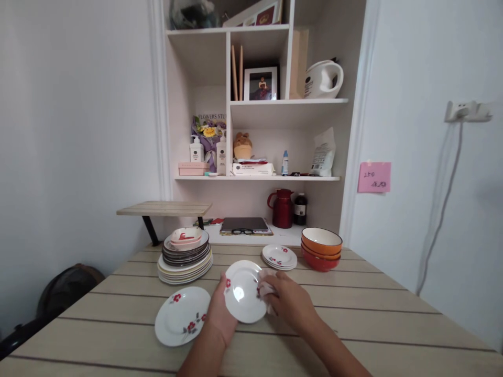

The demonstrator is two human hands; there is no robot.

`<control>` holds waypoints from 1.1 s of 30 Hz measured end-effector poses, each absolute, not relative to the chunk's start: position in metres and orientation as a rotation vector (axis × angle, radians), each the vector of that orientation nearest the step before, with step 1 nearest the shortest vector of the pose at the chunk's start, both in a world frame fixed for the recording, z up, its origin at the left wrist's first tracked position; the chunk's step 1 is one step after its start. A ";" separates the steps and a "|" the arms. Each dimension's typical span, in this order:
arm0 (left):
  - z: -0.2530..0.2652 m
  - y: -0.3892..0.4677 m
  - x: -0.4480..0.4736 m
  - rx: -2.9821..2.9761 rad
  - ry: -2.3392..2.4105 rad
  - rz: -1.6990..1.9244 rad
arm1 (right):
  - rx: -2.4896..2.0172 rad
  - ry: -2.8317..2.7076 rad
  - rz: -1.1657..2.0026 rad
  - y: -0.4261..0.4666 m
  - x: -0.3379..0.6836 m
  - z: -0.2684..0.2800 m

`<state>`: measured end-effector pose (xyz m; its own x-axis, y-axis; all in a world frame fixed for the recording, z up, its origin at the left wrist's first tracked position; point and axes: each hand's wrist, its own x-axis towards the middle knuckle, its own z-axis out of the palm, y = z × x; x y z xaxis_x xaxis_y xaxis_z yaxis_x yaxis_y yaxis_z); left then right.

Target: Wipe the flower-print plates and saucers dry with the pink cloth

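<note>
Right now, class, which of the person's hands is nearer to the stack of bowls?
Right. The right hand, with a cloth on the held plate, is in front of the bowls, slightly to their left; the left hand holds that plate's left edge, farther away.

Held plate (pixel 244 294): smooth, ceramic-looking, glossy, with a bright glare
Plate (pixel 182 315) at 8 o'clock from it: ceramic-looking, smooth, softer shine
Crumpled wad (pixel 268 287): matt; cloth or paper, cannot tell
Worktop (pixel 353 309): wood-look planks, matt
Bowls (pixel 319 250) at 2 o'clock: smooth, glossy, glazed-looking
Flask (pixel 283 208) at 1 o'clock: smooth, shiny
Pink note (pixel 374 178): matt paper
</note>
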<state>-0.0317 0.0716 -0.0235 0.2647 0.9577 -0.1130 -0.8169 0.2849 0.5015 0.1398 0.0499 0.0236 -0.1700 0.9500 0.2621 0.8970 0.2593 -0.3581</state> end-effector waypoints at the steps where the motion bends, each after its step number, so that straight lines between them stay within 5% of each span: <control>1: -0.025 0.074 -0.034 0.346 0.454 1.304 | -1.669 -2.133 0.186 0.049 0.139 0.023; 11: -0.020 0.063 -0.032 0.393 0.576 1.144 | -1.183 -2.418 0.389 0.020 0.105 0.021; 24: -0.014 0.056 -0.011 0.521 0.308 1.044 | -1.569 -2.106 0.174 0.042 0.125 0.025; 33: -0.022 0.073 -0.034 0.427 0.333 1.184 | -1.551 -2.299 0.318 0.042 0.134 0.021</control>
